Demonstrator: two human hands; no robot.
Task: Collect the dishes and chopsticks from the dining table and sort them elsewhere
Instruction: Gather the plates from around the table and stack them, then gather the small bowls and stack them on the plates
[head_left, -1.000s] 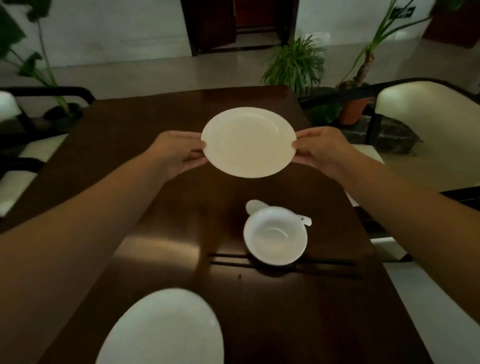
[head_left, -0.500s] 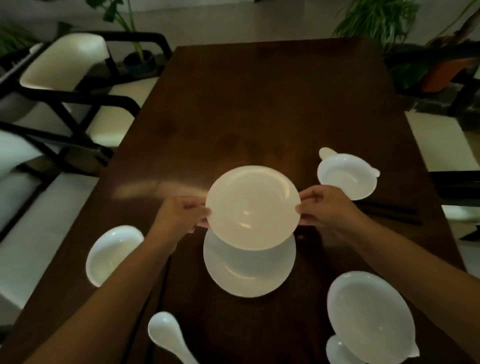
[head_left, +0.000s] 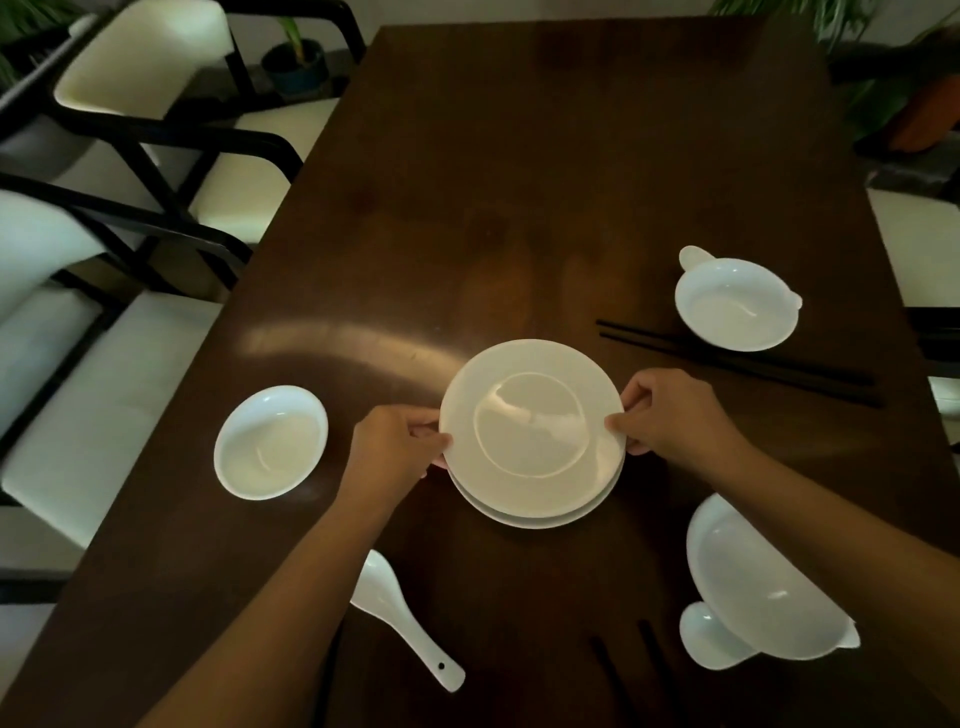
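Note:
A white plate (head_left: 530, 421) is held by its rim between my left hand (head_left: 395, 447) and my right hand (head_left: 670, 410). It sits on or just above a second white plate (head_left: 530, 514) on the dark wooden table (head_left: 519, 182). A white bowl (head_left: 270, 441) lies to the left. Another bowl (head_left: 735, 304) rests over a spoon at the right, beside black chopsticks (head_left: 737, 361). A larger bowl (head_left: 763, 582) sits over a spoon at the near right. A white spoon (head_left: 400, 618) lies by my left forearm. More black chopsticks (head_left: 639, 670) lie near the front edge.
Cream chairs with black frames (head_left: 145, 135) stand along the table's left side. Potted plants (head_left: 296, 62) stand on the floor at the far left and far right. A chair edge shows at the right.
The held plate has come down from above the table toward me and now rests over the second plate. The view tilted down and nearer.

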